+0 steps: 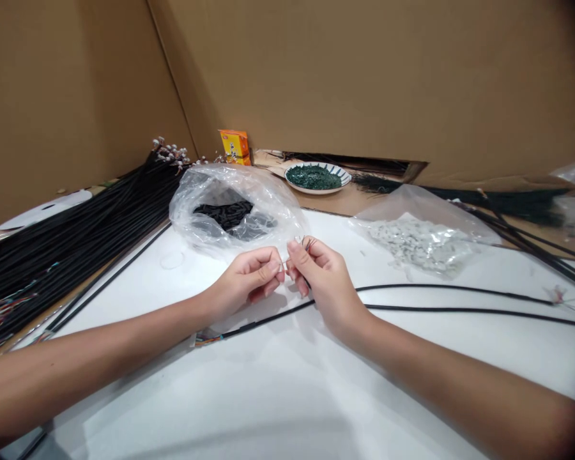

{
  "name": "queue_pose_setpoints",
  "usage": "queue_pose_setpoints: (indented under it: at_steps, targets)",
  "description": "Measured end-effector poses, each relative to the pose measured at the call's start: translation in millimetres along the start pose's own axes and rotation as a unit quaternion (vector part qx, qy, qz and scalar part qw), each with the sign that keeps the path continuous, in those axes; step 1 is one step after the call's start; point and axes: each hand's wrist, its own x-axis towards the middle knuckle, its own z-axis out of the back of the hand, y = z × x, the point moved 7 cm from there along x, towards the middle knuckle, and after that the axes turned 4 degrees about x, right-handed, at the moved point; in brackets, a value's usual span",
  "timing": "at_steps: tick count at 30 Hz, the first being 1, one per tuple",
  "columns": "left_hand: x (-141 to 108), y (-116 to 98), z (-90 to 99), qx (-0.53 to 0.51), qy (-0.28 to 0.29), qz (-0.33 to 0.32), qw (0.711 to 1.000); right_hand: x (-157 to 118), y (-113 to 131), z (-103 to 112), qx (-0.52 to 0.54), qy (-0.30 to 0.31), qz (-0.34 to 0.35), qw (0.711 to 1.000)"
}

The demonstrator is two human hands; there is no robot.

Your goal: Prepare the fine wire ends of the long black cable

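Lightly, the left hand (242,281) and right hand (323,281) pinch thin curved wires (303,243)

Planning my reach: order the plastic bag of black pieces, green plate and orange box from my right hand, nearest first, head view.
Right hand:
1. Clear plastic bag, ahead left.
2. Plate of green granules, straight ahead.
3. Orange box, back left.

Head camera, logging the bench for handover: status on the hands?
Left hand and right hand pinching thin wires. Black cable passing under right hand, across white tabletop. Clear plastic bag just beyond hands.
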Motion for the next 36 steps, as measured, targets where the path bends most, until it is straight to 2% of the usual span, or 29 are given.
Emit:
queue_pose_setpoints:
  at_steps: [7,16,22,28,32,36]
  targets:
    - [0.0,-0.1,1.5,0.019,-0.012,-0.001,1.000,0.9,-1.9,1.3,0.015,0.004,-0.004,1.000]
    - [1.6,4.5,5.4,0.018,0.002,-0.005,1.000,1.2,-1.8,-1.7,0.037,0.067,-0.004,0.997]
    - [1.9,3.0,3.3,0.010,0.019,-0.006,1.000,0.3,-2.9,-1.2,0.025,0.053,-0.030,0.998]
    - [1.4,2.6,2.3,0.002,0.017,0.005,1.000,-1.9,1.0,1.6,0.037,0.039,-0.004,0.999]
    - [1.2,2.9,2.0,0.000,0.014,0.010,1.000,-2.8,1.5,2.1,0.076,0.061,0.001,0.995]
    - [1.3,-0.3,4.4,-0.007,-0.005,-0.019,1.000,-3.1,0.4,-4.4,0.101,0.122,-0.017,0.987]
